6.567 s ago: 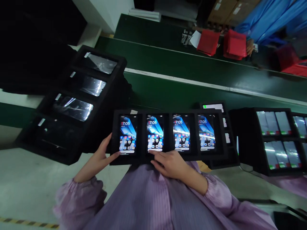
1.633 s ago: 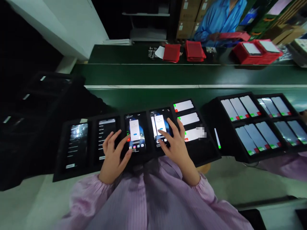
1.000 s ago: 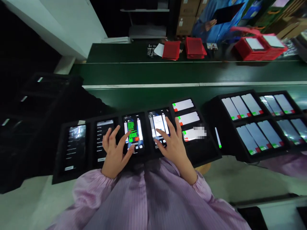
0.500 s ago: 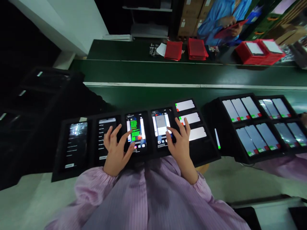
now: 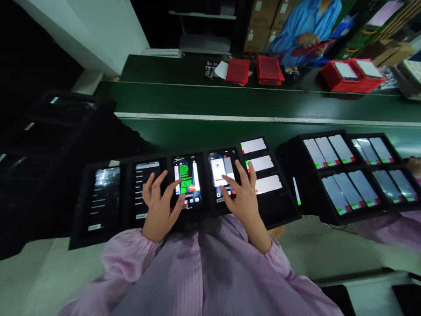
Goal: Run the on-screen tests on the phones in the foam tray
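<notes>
A black holder (image 5: 128,228) in front of me carries a row of lit smartphones. My left hand (image 5: 162,208) has its fingers spread, with the index fingertip at the edge of a smartphone showing green text (image 5: 187,177). Just right of it lies a smartphone with white app cards (image 5: 219,171) on its screen. Over that screen my right hand (image 5: 244,197) reaches with fingers apart, its index fingertip at the cards; contact is hard to tell. Further left are a smartphone with a list menu (image 5: 146,175) and a darker smartphone (image 5: 104,197). Neither hand grips anything.
Three white-screened phones (image 5: 260,163) lie right of my right hand. More phones fill a second black holder (image 5: 320,210) at the right. Beyond runs a green conveyor (image 5: 197,98) with stacked red sleeves (image 5: 237,71). Across it a person in blue (image 5: 292,33) handles a red item.
My right index finger has moved slightly left on the smartphone, and its screen has changed from a grey card to white cards with a round coloured icon. My left hand has stayed put.
</notes>
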Motion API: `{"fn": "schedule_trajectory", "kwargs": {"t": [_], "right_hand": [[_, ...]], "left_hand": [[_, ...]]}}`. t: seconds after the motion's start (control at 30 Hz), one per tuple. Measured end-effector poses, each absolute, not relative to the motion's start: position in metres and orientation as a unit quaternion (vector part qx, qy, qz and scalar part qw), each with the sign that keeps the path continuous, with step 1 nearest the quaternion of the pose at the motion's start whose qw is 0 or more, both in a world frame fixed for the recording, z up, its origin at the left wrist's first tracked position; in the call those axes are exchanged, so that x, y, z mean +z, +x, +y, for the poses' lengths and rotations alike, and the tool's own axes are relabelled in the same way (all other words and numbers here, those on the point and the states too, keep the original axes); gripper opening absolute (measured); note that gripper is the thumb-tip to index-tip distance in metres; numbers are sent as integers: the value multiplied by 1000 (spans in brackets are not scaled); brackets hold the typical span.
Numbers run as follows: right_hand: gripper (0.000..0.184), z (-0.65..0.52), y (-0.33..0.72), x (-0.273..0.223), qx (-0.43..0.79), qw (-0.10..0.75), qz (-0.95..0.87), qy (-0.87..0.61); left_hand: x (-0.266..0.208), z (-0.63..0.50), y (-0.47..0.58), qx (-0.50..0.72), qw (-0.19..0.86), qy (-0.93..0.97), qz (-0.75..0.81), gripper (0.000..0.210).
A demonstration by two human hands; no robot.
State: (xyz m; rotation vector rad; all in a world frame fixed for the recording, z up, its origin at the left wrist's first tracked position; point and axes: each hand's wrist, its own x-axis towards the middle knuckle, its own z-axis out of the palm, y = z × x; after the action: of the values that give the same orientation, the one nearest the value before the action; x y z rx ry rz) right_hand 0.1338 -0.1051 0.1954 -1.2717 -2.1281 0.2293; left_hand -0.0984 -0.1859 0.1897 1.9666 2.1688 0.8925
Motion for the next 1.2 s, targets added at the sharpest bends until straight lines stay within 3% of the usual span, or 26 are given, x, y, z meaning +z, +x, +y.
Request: {"fn": "schedule_trajectory", "kwargs": {"t": [0.33,0.7,0.97,1.2], "right_hand": [[27,-104,136,192,65,352,-770,-527],[33,-105,135,199,100,275,-823,-487],[27,-104,139,195,94,337,-797,-492],[25,-97,142,197,85,327,-800,-496]], "left_hand": [[190,-186,-98,283,50,633,719,36],[192,-186,-97,275,65,633,721,43],[191,-185,-94,248,71,635,728,42],[195,-190,-97,301,54,629,714,43]]}}
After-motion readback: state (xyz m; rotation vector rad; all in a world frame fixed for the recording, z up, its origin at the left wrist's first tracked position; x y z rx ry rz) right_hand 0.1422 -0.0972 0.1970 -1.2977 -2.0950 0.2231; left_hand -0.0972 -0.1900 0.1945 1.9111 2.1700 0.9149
